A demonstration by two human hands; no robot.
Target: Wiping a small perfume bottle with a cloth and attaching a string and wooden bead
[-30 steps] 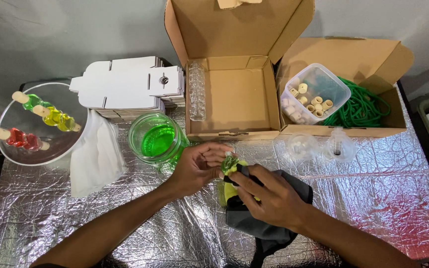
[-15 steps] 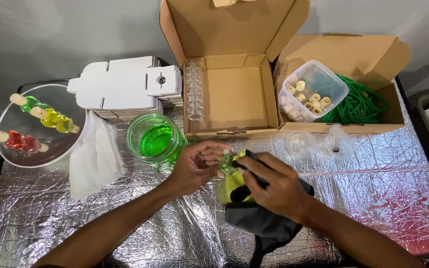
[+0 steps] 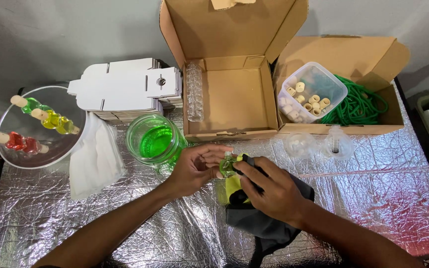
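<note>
left hand fingers curled shut round small green bottle, just right of green jar. right hand pinches dark cloth w/ yellow bit against bottle, fingers closed.

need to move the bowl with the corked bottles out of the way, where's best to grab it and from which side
Probably take the clear bowl by its rim at the near edge, coming from the left with a hand from above. The three small corked bottles lie loose across it, corks toward the left, so it should stay level. Its right side sits close to the white cloth and the stack of flat white boxes.
</note>
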